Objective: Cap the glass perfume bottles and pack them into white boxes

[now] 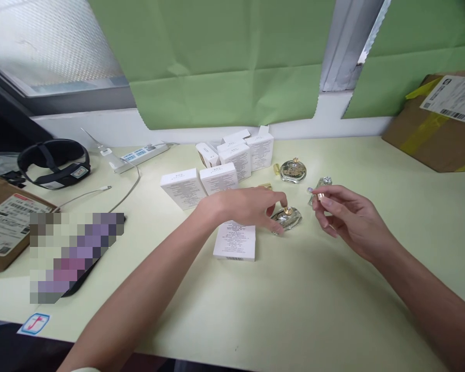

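My left hand [248, 206] curls at the side of a flat clear-glass perfume bottle [290, 219] with a gold collar. Its index finger reaches the neck and the thumb rests along the near side. Between the fingertips of my right hand [351, 219] is a small gold cap [320, 197], partly covered by the fingers. Just behind that hand stands another small glass bottle [325, 181], partly hidden. Farther back, a round perfume bottle [293, 170] lies beside a gold cap [276, 169]. A white printed box [235, 243] lies under my left wrist.
Several white boxes [182, 188] stand left of the bottles. A power strip [139, 156], a black headband device [58, 163] and a blurred phone-like item [85, 253] occupy the left. Cardboard cartons sit at the left edge and back right [430, 134]. Green cloth [232, 62] hangs behind.
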Motion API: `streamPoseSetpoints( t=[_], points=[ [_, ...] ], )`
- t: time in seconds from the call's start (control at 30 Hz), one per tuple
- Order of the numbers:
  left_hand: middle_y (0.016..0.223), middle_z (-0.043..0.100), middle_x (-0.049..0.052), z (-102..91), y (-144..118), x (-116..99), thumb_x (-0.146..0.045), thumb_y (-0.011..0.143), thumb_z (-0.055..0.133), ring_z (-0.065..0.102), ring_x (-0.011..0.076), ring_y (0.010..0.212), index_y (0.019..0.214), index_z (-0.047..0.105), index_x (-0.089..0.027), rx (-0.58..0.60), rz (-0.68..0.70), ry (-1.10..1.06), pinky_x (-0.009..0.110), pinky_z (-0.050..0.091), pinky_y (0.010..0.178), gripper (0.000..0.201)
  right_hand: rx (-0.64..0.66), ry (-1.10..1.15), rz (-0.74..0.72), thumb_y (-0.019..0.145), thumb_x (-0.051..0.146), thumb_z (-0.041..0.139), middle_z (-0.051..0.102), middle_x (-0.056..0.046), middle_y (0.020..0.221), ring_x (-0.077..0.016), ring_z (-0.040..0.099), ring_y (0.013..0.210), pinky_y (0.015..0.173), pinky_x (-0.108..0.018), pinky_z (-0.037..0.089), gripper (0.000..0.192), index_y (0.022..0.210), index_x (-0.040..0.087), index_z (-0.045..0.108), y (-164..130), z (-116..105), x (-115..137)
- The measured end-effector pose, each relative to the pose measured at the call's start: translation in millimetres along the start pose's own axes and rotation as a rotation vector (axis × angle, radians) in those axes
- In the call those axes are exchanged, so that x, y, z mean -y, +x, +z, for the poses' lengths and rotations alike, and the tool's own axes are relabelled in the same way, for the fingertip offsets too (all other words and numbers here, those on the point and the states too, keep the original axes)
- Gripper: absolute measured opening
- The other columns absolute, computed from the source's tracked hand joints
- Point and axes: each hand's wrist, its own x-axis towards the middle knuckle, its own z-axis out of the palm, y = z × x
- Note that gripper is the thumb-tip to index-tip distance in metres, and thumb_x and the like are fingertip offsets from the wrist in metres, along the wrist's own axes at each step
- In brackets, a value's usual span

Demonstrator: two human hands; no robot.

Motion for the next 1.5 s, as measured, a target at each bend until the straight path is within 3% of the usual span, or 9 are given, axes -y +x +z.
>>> streamPoseSetpoints(
  t=[0.1, 0.3, 0.57, 0.73, 0.93, 1.07, 1.17, 1.33, 1.5],
  points=[
    [0.101, 0.063, 0.005, 1.7, 1, -4, -0.062, 0.085, 0.054, 0.057, 0.0199, 0.087, 0.101, 0.056, -0.021, -0.006, 0.018, 0.047, 0.029, 0.037, 0.066, 0.044, 0.021, -0.021, -0.006, 0.091, 0.038, 0.065, 0.065, -0.003, 0.096, -0.0085, 0.051, 0.057, 0.04, -0.023, 0.042, 0.019, 0.107, 0.029, 0.07, 0, 1, 0],
    [0.093, 0.062, 0.005, 4.8, 3, -6, -0.062, 0.086, 0.053, 0.056, 0.0196, 0.081, 0.095, 0.053, -0.021, -0.021, 0.016, 0.06, 0.029, 0.035, 0.063, 0.042, -0.029, -0.208, -0.102, 0.089, 0.039, 0.067, 0.071, -0.006, 0.103, -0.0104, 0.052, 0.057, 0.044, -0.026, 0.045, 0.023, 0.108, 0.028, 0.069, -7, 13, 5],
    [0.093, 0.063, 0.004, 8.5, 8, -15, -0.055, 0.089, 0.054, 0.057, 0.0176, 0.079, 0.097, 0.057, -0.02, -0.007, 0.107, 0.011, 0.029, 0.036, 0.064, 0.037, 0.017, -0.446, -0.161, 0.09, 0.039, 0.066, 0.071, -0.003, 0.106, -0.0119, 0.056, 0.065, 0.059, -0.03, 0.051, 0.019, 0.106, 0.031, 0.071, -9, 15, 4],
    [0.096, 0.065, 0.004, 7.9, 7, -15, -0.056, 0.09, 0.053, 0.058, 0.0177, 0.079, 0.109, 0.059, -0.021, 0.009, 0.082, 0.002, 0.029, 0.036, 0.065, 0.041, 0.07, -0.49, -0.271, 0.092, 0.037, 0.063, 0.063, -0.004, 0.116, -0.0179, 0.061, 0.089, 0.06, -0.029, 0.048, 0.016, 0.105, 0.034, 0.073, -4, 13, -5],
    [0.096, 0.064, 0.004, 9.1, 8, -15, -0.059, 0.089, 0.053, 0.058, 0.018, 0.081, 0.107, 0.059, -0.021, 0.0, 0.069, -0.005, 0.029, 0.037, 0.065, 0.043, 0.1, -0.496, -0.266, 0.092, 0.039, 0.063, 0.062, -0.005, 0.114, -0.0192, 0.059, 0.091, 0.06, -0.03, 0.047, 0.018, 0.106, 0.036, 0.073, -3, 13, -7],
    [0.103, 0.065, 0.005, 5.5, 3, -11, -0.061, 0.086, 0.056, 0.059, 0.0187, 0.087, 0.108, 0.06, -0.021, -0.014, 0.063, -0.027, 0.028, 0.038, 0.067, 0.046, 0.138, -0.511, -0.257, 0.091, 0.038, 0.064, 0.058, -0.003, 0.119, -0.0139, 0.056, 0.076, 0.061, -0.03, 0.048, 0.02, 0.109, 0.038, 0.071, -3, 9, -4],
    [0.111, 0.065, 0.005, -2.7, -5, -7, -0.06, 0.087, 0.056, 0.059, 0.0187, 0.091, 0.119, 0.059, -0.024, -0.074, 0.072, -0.035, 0.027, 0.039, 0.07, 0.049, 0.157, -0.516, -0.184, 0.084, 0.042, 0.071, 0.053, -0.003, 0.122, -0.0089, 0.048, 0.063, 0.057, -0.029, 0.048, 0.04, 0.122, 0.039, 0.061, -4, 3, 1],
    [0.121, 0.063, 0.005, -12.9, -13, -6, -0.039, 0.096, 0.05, 0.06, 0.0163, 0.096, 0.124, 0.061, -0.024, -0.264, 0.215, -0.016, 0.026, 0.041, 0.075, 0.034, 0.172, -0.685, 0.062, 0.071, 0.054, 0.079, 0.051, 0.002, 0.091, -0.0091, 0.041, 0.054, 0.05, -0.027, 0.045, 0.079, 0.135, 0.037, 0.036, -11, 4, -2],
    [0.136, 0.056, 0.004, -6.6, -4, -6, -0.022, 0.09, 0.055, 0.06, 0.0141, 0.096, 0.141, 0.046, -0.03, -0.175, 0.319, -0.104, 0.026, 0.044, 0.079, 0.052, -0.067, -0.902, -0.053, 0.064, 0.072, 0.072, 0.045, -0.013, 0.126, -0.0202, 0.059, 0.074, 0.058, -0.037, 0.051, 0.094, 0.136, 0.029, 0.031, -17, 38, -17]
  ],
)
